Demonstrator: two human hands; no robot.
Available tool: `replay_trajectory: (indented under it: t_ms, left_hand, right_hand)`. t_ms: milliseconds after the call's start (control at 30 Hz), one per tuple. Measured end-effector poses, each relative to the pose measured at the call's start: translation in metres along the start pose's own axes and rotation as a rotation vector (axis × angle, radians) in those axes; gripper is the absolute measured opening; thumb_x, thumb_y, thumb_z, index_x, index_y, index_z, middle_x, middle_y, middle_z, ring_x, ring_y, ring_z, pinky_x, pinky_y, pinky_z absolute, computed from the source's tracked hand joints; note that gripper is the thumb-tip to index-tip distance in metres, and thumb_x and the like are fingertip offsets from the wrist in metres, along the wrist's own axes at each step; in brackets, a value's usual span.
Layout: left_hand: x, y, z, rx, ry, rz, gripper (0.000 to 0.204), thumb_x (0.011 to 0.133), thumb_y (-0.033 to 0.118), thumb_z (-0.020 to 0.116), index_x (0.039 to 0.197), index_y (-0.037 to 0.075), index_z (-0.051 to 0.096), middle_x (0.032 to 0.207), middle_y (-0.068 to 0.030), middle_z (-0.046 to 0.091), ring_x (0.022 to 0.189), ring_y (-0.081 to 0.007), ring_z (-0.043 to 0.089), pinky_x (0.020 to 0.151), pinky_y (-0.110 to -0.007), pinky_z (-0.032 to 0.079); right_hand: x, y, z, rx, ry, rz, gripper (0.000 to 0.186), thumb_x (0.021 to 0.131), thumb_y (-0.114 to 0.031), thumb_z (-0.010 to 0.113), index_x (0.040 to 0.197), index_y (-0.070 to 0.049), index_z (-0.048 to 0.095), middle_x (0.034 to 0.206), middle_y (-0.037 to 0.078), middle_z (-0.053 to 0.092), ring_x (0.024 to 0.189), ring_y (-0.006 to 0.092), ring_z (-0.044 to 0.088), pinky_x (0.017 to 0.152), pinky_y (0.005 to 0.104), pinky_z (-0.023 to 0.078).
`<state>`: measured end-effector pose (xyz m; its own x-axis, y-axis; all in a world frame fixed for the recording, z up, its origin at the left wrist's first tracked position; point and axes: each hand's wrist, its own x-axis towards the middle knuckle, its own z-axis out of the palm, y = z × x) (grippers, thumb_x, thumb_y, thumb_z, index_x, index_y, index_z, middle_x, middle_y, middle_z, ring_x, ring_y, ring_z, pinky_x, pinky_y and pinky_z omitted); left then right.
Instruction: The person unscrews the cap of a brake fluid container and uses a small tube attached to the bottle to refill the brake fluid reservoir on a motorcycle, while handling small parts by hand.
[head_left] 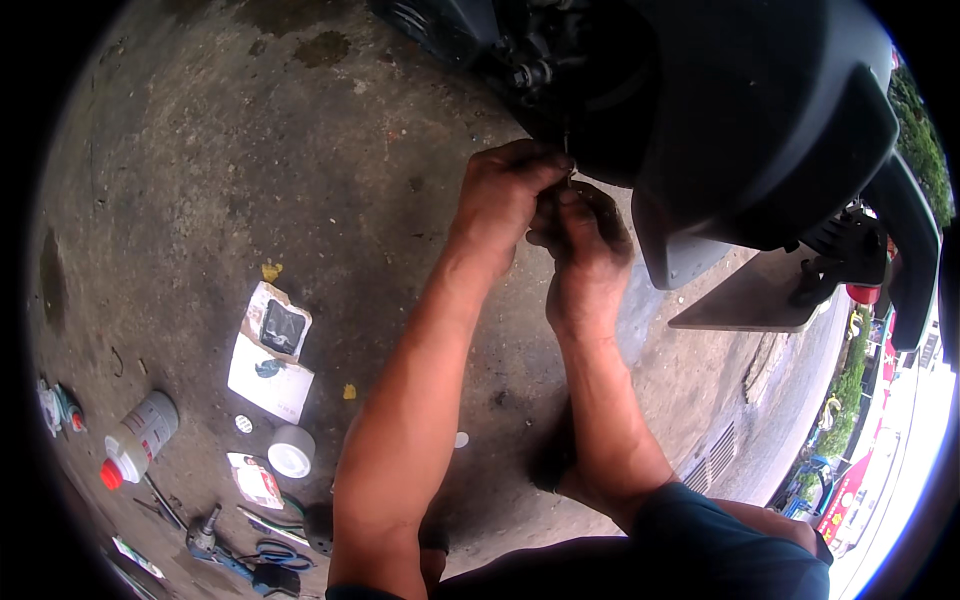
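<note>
Both hands meet just under the dark plastic body of a motor scooter [770, 120]. Thumb and fingers of my left hand [500, 200] pinch a thin, wire-like piece [568, 145] that runs up toward the machine's underside. Right below it, my right hand [588, 235] has its fingers curled and its thumb pressed on the lower end of the same thin piece. The fingertips are dark with grime and partly cover that end, so its exact kind is hidden. Above the hands, metal parts [535, 72] show in the shadowed gap of the scooter.
On the concrete floor at left lie a torn white carton [270, 385], a white round roll or lid [292, 452], a bottle with a red cap [142, 437], a power tool [205, 535] and blue-handled scissors [285, 555]. A flat plate [745, 295] juts from the scooter at right.
</note>
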<state>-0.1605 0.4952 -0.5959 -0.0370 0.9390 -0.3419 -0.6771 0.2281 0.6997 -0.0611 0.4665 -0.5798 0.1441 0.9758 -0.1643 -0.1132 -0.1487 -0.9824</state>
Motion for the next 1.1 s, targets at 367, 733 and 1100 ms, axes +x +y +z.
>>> replay_trajectory:
  t_ms: [367,733,1100]
  left_hand:
    - [0.006,-0.013,-0.007,-0.275,-0.087,-0.093,0.023,0.088,0.014,0.057,0.103,-0.002,0.063,0.085,-0.0051,0.063,0.074,-0.0156,0.057,0.064,-0.029,0.045]
    - [-0.012,0.006,0.004,-0.162,0.127,-0.092,0.016,0.088,0.015,0.060,0.087,0.001,0.068,0.074,-0.0026,0.060,0.064,-0.0108,0.055,0.055,-0.026,0.043]
    - [-0.003,0.008,0.016,0.653,0.180,0.285,0.018,0.087,0.017,0.060,0.095,0.003,0.067,0.073,0.0004,0.058,0.055,-0.0098,0.048,0.052,-0.024,0.039]
  right_hand:
    - [0.003,0.006,0.004,-0.284,0.031,-0.269,0.018,0.088,-0.011,0.067,0.095,0.005,0.063,0.079,0.008,0.065,0.068,0.0123,0.060,0.064,0.0249,0.050]
    - [0.001,-0.008,0.006,-0.010,-0.010,0.134,0.024,0.095,-0.023,0.054,0.103,-0.001,0.063,0.085,0.007,0.065,0.070,0.0126,0.059,0.063,0.0245,0.047]
    - [0.003,-0.014,0.012,0.376,-0.106,0.389,0.020,0.099,-0.024,0.048,0.107,-0.010,0.060,0.088,-0.003,0.058,0.073,0.0080,0.052,0.057,0.0226,0.039]
